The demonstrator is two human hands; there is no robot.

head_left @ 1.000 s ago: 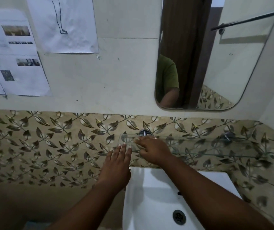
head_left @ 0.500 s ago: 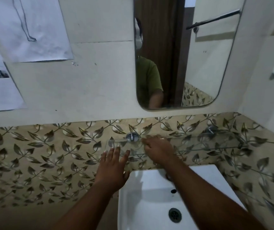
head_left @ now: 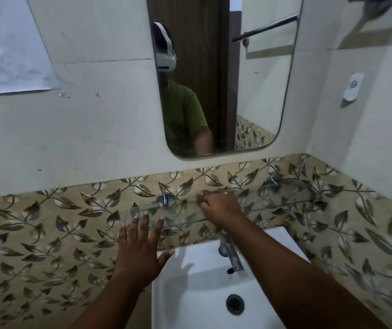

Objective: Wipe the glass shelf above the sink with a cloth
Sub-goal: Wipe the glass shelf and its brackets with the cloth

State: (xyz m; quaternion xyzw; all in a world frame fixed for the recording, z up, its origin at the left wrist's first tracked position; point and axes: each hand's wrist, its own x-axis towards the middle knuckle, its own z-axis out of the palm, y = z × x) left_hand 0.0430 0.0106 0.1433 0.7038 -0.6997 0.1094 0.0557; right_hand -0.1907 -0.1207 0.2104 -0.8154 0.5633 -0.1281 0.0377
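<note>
The clear glass shelf [head_left: 285, 200] runs along the leaf-patterned tiles above the white sink [head_left: 190, 293], held by two chrome brackets [head_left: 165, 200]. My right hand [head_left: 221, 207] lies on top of the shelf near its middle, fingers bent with the tips on the glass. No cloth shows in it, and what lies under the palm is hidden. My left hand [head_left: 140, 252] is flat and spread, with its fingertips at the front edge of the shelf's left end. It holds nothing.
A chrome tap [head_left: 230, 252] juts out below the shelf, under my right wrist. The mirror [head_left: 261, 91] hangs above and reflects a person in a green shirt. A paper sheet [head_left: 7, 55] is on the left wall, a white holder [head_left: 352, 87] on the right wall.
My right hand has slid to the right along the shelf, away from the left bracket. The left hand has stayed near the shelf's left end. My view has swung right and up.
</note>
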